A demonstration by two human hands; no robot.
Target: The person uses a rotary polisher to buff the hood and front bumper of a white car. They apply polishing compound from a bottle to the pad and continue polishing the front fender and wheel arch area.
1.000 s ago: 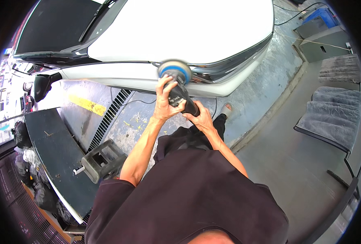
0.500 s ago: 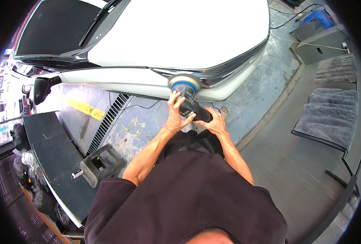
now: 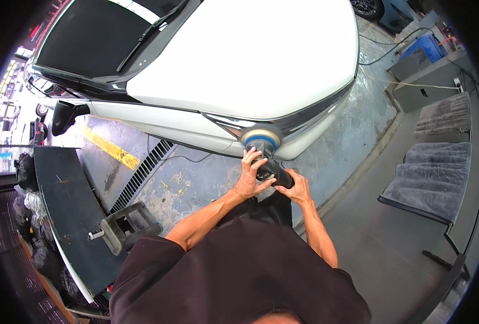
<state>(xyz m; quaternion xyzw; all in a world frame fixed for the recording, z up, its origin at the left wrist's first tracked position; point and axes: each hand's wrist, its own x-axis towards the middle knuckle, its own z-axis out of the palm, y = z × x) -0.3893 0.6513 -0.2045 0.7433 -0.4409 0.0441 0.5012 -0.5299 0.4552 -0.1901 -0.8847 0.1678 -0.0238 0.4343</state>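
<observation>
Clasped the polisher, slanted far-left toward the car, with left grip nearer the pad, right grip round the handle.

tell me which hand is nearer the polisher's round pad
Left. The left hand grips the black polisher just behind the round pad; the right hand is farther back, at the polisher's rear end.
</observation>
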